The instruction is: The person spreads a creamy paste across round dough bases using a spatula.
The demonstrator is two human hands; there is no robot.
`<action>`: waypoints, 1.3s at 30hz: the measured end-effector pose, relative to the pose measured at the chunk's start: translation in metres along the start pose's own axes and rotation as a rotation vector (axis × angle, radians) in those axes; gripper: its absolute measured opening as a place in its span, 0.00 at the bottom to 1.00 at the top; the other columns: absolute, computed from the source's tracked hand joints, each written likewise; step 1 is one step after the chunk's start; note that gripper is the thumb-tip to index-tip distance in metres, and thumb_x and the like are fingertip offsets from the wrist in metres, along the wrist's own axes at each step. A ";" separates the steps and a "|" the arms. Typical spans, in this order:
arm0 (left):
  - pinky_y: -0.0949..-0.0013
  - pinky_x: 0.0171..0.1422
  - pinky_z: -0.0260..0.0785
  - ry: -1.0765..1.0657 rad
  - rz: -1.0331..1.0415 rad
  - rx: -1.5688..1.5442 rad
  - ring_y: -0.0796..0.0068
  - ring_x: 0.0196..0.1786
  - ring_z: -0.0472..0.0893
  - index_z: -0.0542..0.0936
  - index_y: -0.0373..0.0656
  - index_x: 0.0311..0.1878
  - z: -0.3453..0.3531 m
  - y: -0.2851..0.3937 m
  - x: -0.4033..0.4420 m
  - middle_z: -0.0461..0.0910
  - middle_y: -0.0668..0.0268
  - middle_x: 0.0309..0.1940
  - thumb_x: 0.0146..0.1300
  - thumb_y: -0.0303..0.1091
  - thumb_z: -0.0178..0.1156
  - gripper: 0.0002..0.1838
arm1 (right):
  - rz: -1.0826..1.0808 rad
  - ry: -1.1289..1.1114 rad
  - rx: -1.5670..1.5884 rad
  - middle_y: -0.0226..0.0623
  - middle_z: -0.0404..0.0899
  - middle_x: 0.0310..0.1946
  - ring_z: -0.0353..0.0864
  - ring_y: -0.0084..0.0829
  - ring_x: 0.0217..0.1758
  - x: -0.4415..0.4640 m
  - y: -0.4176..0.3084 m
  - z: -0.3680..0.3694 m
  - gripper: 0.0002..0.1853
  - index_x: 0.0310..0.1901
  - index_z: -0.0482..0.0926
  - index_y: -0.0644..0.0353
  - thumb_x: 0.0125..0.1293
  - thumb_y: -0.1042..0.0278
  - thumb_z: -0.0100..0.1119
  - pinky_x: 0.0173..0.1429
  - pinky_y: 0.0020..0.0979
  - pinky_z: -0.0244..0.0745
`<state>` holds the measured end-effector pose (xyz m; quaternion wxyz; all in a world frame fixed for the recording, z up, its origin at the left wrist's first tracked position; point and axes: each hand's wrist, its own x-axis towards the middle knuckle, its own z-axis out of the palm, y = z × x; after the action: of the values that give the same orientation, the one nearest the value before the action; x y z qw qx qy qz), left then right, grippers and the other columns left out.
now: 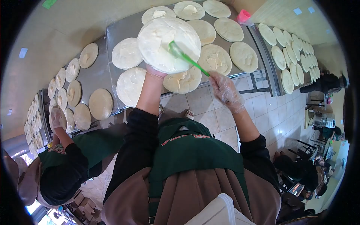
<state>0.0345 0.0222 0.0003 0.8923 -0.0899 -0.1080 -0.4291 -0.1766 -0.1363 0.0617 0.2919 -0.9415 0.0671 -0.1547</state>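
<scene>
A round flat disc [153, 41] coated with white cream is held up above the metal table. Under its near edge is my left hand [156, 72], mostly hidden by the disc, supporting it from below. My right hand [227, 92], in a clear plastic glove, is closed round the handle of a green spatula [193, 63]. The spatula's blade rests on the cream near the disc's middle. Other pale discs lie around it on the table, some with dabs of cream, such as the one [215, 60] to the right.
The metal table [103, 71] runs left, where a co-worker [63, 165] in a green apron reaches over more discs. A pink cup [243, 15] stands at the back right. A second table [275, 77] with discs is farther right. A white container [217, 212] is close to my body.
</scene>
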 end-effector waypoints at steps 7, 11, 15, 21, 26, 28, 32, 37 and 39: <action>0.45 0.70 0.55 -0.071 0.014 -0.012 0.53 0.67 0.64 0.61 0.48 0.68 0.011 -0.007 0.000 0.64 0.58 0.66 0.64 0.61 0.41 0.35 | -0.083 -0.107 0.052 0.47 0.79 0.33 0.80 0.48 0.34 -0.020 -0.018 -0.001 0.09 0.45 0.75 0.57 0.64 0.69 0.54 0.38 0.42 0.75; 0.45 0.70 0.56 -0.124 0.038 -0.061 0.52 0.66 0.66 0.63 0.46 0.67 0.023 -0.005 0.001 0.66 0.57 0.65 0.65 0.58 0.42 0.34 | 0.047 -0.063 0.174 0.48 0.79 0.35 0.80 0.49 0.36 -0.023 -0.022 -0.006 0.09 0.47 0.74 0.58 0.65 0.71 0.53 0.39 0.41 0.75; 0.44 0.71 0.54 -0.082 0.097 -0.025 0.51 0.67 0.64 0.63 0.46 0.68 0.022 0.000 0.001 0.65 0.58 0.66 0.65 0.59 0.42 0.34 | 0.292 0.044 0.196 0.49 0.79 0.35 0.79 0.50 0.38 -0.026 -0.009 0.005 0.10 0.48 0.73 0.59 0.66 0.72 0.51 0.40 0.41 0.75; 0.44 0.71 0.54 -0.028 0.173 0.052 0.52 0.68 0.63 0.61 0.49 0.68 0.013 -0.008 0.012 0.64 0.60 0.67 0.64 0.61 0.42 0.35 | 0.084 0.108 0.147 0.51 0.79 0.34 0.79 0.52 0.37 -0.048 -0.019 0.043 0.09 0.47 0.73 0.60 0.65 0.73 0.53 0.39 0.42 0.74; 0.45 0.71 0.54 0.131 0.250 0.225 0.54 0.68 0.63 0.61 0.51 0.68 0.000 -0.012 0.009 0.64 0.62 0.66 0.64 0.61 0.42 0.35 | 0.052 0.021 0.310 0.51 0.78 0.33 0.80 0.50 0.37 -0.048 -0.035 0.036 0.10 0.47 0.73 0.59 0.65 0.74 0.53 0.39 0.40 0.74; 0.45 0.71 0.54 -0.083 0.131 -0.018 0.54 0.68 0.63 0.60 0.51 0.69 0.004 -0.009 0.008 0.64 0.62 0.66 0.64 0.60 0.43 0.34 | 0.105 0.042 0.277 0.49 0.78 0.31 0.80 0.45 0.34 -0.043 -0.033 0.025 0.10 0.47 0.74 0.59 0.65 0.74 0.53 0.38 0.38 0.74; 0.46 0.71 0.55 0.103 0.190 0.116 0.56 0.68 0.64 0.61 0.51 0.68 0.008 -0.005 0.002 0.65 0.62 0.66 0.65 0.58 0.43 0.33 | 0.290 0.179 0.291 0.41 0.75 0.26 0.74 0.30 0.26 -0.029 -0.001 0.017 0.08 0.46 0.75 0.59 0.66 0.73 0.53 0.34 0.30 0.71; 0.46 0.72 0.54 0.097 0.146 0.089 0.55 0.68 0.64 0.63 0.50 0.67 0.013 -0.006 -0.002 0.65 0.62 0.66 0.65 0.58 0.44 0.32 | 0.364 0.194 0.343 0.37 0.72 0.23 0.70 0.25 0.25 -0.016 0.019 -0.001 0.07 0.45 0.75 0.60 0.67 0.72 0.52 0.31 0.28 0.68; 0.46 0.72 0.54 0.084 0.145 0.118 0.55 0.67 0.64 0.63 0.50 0.67 0.015 -0.007 -0.002 0.66 0.61 0.65 0.65 0.57 0.44 0.32 | 0.365 0.174 0.378 0.36 0.72 0.22 0.70 0.25 0.24 -0.015 0.018 -0.001 0.07 0.44 0.75 0.60 0.67 0.71 0.52 0.31 0.28 0.68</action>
<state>0.0254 0.0231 0.0141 0.9285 -0.0266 -0.0891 -0.3596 -0.1912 -0.1480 0.0482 0.4784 -0.8259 0.2303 -0.1899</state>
